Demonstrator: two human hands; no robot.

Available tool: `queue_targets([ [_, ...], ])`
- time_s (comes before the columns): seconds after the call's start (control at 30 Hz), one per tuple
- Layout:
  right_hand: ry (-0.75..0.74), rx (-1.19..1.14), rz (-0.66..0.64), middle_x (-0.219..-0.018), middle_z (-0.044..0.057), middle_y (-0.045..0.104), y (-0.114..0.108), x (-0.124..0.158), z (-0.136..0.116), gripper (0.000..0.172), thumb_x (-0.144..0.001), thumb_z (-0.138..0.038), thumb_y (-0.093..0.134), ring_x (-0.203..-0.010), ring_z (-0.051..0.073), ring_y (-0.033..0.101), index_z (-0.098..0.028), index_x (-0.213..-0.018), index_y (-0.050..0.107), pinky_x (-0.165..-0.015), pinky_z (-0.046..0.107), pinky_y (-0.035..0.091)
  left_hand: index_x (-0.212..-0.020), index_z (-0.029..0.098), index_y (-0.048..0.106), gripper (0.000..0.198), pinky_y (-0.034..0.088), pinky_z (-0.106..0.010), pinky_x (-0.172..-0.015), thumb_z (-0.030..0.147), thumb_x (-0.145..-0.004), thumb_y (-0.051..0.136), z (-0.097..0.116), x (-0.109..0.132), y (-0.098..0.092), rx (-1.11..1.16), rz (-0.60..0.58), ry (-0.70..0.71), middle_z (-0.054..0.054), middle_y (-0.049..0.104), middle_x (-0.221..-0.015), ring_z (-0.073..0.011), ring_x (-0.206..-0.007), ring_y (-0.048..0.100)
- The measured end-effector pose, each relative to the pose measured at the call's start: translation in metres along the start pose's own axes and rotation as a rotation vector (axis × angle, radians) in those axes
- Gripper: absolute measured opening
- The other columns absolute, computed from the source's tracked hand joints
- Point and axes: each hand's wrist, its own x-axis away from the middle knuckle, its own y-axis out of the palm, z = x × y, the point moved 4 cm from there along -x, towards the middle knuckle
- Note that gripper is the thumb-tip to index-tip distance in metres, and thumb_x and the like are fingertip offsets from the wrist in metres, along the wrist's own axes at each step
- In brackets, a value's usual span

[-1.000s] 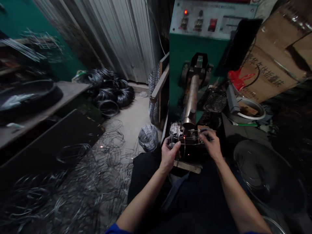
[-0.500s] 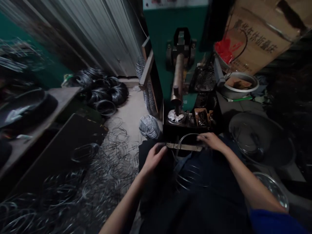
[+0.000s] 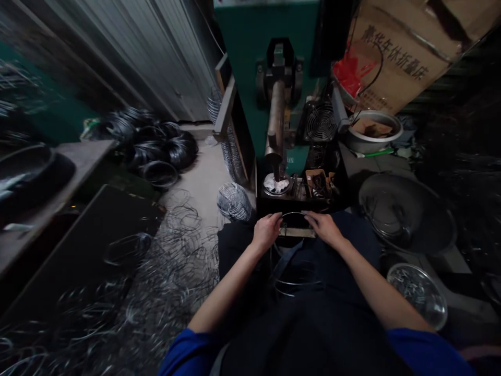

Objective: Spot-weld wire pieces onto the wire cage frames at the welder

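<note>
A thin metal wire ring [image 3: 293, 213] is stretched between my two hands above my lap, its top arc showing. My left hand [image 3: 267, 231] pinches it on the left side. On the opposite side, the fingers of my right hand [image 3: 323, 227] are closed on it. Several more loose wire rings [image 3: 297, 283] lie on my dark-clothed lap below. Just beyond my hands stands a green machine [image 3: 238, 36] with a thick metal arm [image 3: 276, 117] reaching down to a round base with white material [image 3: 276, 183] on it.
Left of the machine stands a bundle of stacked wire rings [image 3: 234, 201]. Loose wire rings [image 3: 176, 271] litter the floor, with black wire coils [image 3: 172, 146] behind. To my right are a wide dark pan [image 3: 430, 209], a bowl of small metal parts [image 3: 417, 295] and a metal basin [image 3: 376, 140].
My left hand, earlier apart from the ring, has come in and taken hold of it. The ring, first held only by my right hand, is now between both. The view has shifted slightly.
</note>
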Motion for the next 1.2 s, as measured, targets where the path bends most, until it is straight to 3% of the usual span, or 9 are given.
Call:
queue_targets([
  [0.2, -0.067, 0.099, -0.047, -0.114, 0.007, 0.073, 0.007, -0.025, -0.009, 0.032, -0.097, -0.035, 0.049, -0.103, 0.029, 0.07, -0.027, -0.118, 0.071, -0.092, 0.042, 0.052, -0.1, 0.022, 0.072, 0.023, 0.046, -0.031, -0.079, 0.025, -0.095, 0.05, 0.002, -0.013, -0.012, -0.125, -0.001, 0.013, -0.01, 0.071, -0.093, -0.022, -0.084, 0.065],
  [0.5, -0.139, 0.2, -0.093, -0.082, 0.005, 0.075, -0.021, -0.069, -0.058, 0.028, -0.098, -0.034, 0.049, -0.07, 0.022, 0.069, -0.024, -0.099, 0.075, -0.066, 0.029, 0.044, -0.085, 0.019, 0.068, 0.021, 0.041, -0.027, -0.07, 0.025, -0.095, 0.05, 0.016, -0.038, -0.06, -0.162, 0.092, 0.067, -0.007, 0.068, -0.078, -0.0183, -0.073, 0.062],
  [0.7, -0.202, 0.161, -0.083, -0.091, 0.006, 0.076, -0.03, -0.089, -0.079, 0.028, -0.096, -0.032, 0.051, -0.079, 0.023, 0.07, -0.019, -0.097, 0.076, -0.07, 0.028, 0.044, -0.076, 0.019, 0.062, 0.021, 0.036, -0.028, -0.063, 0.027, -0.093, 0.052, 0.027, -0.048, -0.087, -0.229, 0.152, 0.039, -0.004, 0.065, -0.07, -0.0175, -0.065, 0.059],
  [1.0, -0.208, 0.162, -0.042, -0.082, 0.005, 0.076, -0.039, -0.106, -0.085, 0.029, -0.094, -0.036, 0.053, -0.075, 0.022, 0.069, -0.019, -0.088, 0.077, -0.067, 0.027, 0.045, -0.082, 0.02, 0.063, 0.018, 0.035, -0.03, -0.063, 0.03, -0.093, 0.053, 0.035, -0.06, -0.096, -0.33, 0.163, -0.009, -0.007, 0.07, -0.08, -0.0213, -0.075, 0.064],
  [1.2, -0.188, 0.158, -0.029, -0.092, 0.006, 0.077, -0.042, -0.112, -0.086, 0.026, -0.093, -0.032, 0.056, -0.085, 0.025, 0.071, -0.019, -0.091, 0.078, -0.073, 0.029, 0.048, -0.083, 0.02, 0.064, 0.02, 0.038, -0.031, -0.066, 0.031, -0.094, 0.052, 0.039, -0.065, -0.098, -0.364, 0.155, -0.022, -0.008, 0.071, -0.084, -0.0226, -0.078, 0.066],
])
